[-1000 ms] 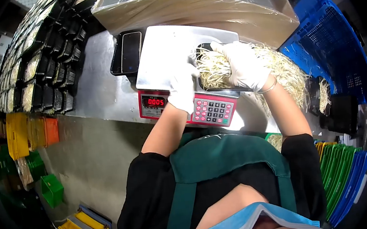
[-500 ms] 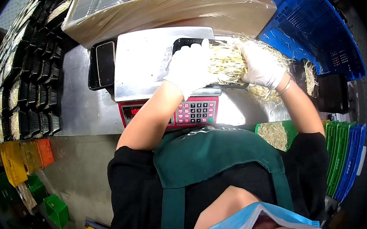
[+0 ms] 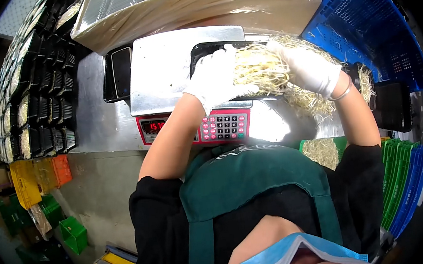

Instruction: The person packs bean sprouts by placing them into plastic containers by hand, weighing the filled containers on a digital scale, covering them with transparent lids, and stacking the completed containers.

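A bunch of pale yellow bean sprouts [image 3: 261, 71] lies in a black plastic tray [image 3: 202, 50] at the right side of a scale's metal plate [image 3: 157, 68]. My left hand [image 3: 211, 78], in a white glove, curls around the left end of the bunch, its thumb toward me and its fingers on the far side. At the bunch's right end, my gloved right hand [image 3: 312, 69] closes on sprouts, its fingertips partly hidden. More loose sprouts [image 3: 310, 103] lie beneath and beside my right hand. Most of the tray is covered by the sprouts and my hands.
The scale's red keypad panel [image 3: 226, 125] faces me. A phone [image 3: 122, 66] lies left of the plate. Stacked filled black trays [image 3: 40, 102] rise at far left. A plastic-wrapped carton [image 3: 195, 14] stands behind, a blue crate [image 3: 380, 29] at right.
The tray's visible left end has shifted slightly left on the plate with my left hand. My right hand has moved a little right. The red display's digits have changed.
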`<state>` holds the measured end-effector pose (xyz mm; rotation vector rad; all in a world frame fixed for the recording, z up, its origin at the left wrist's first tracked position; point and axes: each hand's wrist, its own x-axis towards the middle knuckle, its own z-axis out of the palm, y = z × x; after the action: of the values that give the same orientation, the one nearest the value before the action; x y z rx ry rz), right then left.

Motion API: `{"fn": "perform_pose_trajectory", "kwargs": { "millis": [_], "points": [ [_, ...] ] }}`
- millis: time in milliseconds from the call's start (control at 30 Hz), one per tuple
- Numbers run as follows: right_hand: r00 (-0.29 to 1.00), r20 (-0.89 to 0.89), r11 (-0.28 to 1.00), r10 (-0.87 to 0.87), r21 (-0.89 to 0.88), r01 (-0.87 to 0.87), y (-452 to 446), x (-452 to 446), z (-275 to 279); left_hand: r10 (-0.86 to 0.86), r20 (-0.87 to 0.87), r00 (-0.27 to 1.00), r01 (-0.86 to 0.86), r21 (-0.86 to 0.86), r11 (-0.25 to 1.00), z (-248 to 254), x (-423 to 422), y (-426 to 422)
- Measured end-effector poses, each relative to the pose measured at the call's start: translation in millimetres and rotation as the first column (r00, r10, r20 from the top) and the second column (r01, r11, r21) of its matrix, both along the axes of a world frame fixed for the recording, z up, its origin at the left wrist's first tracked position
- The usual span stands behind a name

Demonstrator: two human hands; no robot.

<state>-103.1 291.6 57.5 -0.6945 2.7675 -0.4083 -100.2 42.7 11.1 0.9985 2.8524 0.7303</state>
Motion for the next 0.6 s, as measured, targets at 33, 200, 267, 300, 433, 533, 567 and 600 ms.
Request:
{"fn": "perform_pose_trajectory", "kwargs": {
  "millis": [33, 200, 267, 300, 433, 533, 567, 600],
  "points": [
    [0.997, -0.026, 0.997, 0.073, -0.007, -0.073, 9, 5, -1, 0.036, 0.016, 0.999, -0.037, 0.027, 0.999, 1, 3, 1],
    [0.989, -0.051, 0.961, -0.139, -0.248, 0.122, 73, 27, 37, 0.085, 0.026, 0.996, -0.085, -0.013, 0.996, 10, 8, 2],
    [0.945, 0.210, 0.717, -0.252, -0.615, 0.328, 93, 28, 49, 0.110, 0.084, 0.990, -0.105, -0.057, 0.993, 11, 6, 2],
    [0.937, 0.202, 0.630, -0.285, -0.697, 0.342, 89, 29, 59, 0.048, 0.076, 0.996, -0.047, -0.014, 0.999, 0, 3, -2],
    [0.979, 0.095, 0.538, -0.178, -0.824, 0.178, 39, 13, 62, -0.014, -0.192, 0.981, 0.044, 0.153, 0.987, -6, 10, -40],
    [0.922, -0.352, 0.833, 0.159, -0.454, -0.317, -15, -20, 26, -0.071, 0.199, 0.977, -0.083, 0.673, 0.735, 9, 28, -45],
    [0.984, -0.011, 0.844, 0.176, -0.514, -0.156, -34, -13, 27, -0.112, 0.296, 0.949, -0.174, 0.784, 0.596, 11, 38, -42],
    [0.956, 0.172, 0.828, 0.238, -0.551, -0.107, -42, -17, 26, -0.171, 0.379, 0.909, -0.274, 0.855, 0.439, 12, 46, -36]
  ]
}}
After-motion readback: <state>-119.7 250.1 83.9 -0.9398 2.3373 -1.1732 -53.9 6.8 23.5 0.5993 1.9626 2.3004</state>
